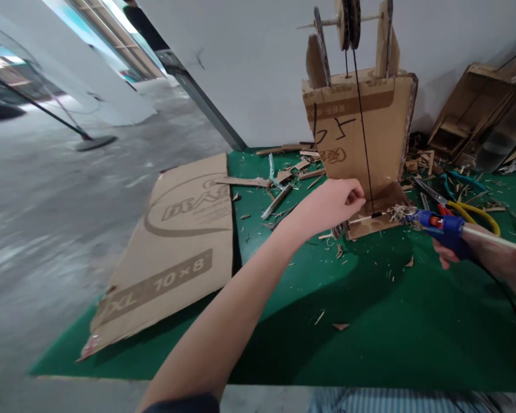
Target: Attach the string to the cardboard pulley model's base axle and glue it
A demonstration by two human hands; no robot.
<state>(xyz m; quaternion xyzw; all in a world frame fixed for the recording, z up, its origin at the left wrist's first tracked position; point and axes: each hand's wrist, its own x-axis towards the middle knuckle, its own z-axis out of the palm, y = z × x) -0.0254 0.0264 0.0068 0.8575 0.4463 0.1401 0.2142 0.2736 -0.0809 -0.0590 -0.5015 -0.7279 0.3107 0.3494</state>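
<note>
A blue glue gun (pixel 449 229) is in my right hand (pixel 449 252), with a white glue stick out of its back. Its nozzle, covered in shavings and glue strings, is close to a thin wooden stick (pixel 363 219) low in a cardboard frame (pixel 365 126). Black string (pixel 363 123) runs from the cardboard pulley wheel (pixel 348 23) at the top down to a dark wrap on that stick. My left hand (pixel 337 202) is curled just left of the string, fingers pinched together. Whatever they may hold is hidden.
A large cardboard sheet (pixel 184 252) overhangs the left edge of the green table (pixel 309 355). Cardboard scraps (pixel 279 201) lie behind my left hand. Yellow-handled scissors (pixel 468 212) and teal-handled pliers (pixel 464 180) are at right. Another cardboard structure (pixel 477 109) leans against the wall.
</note>
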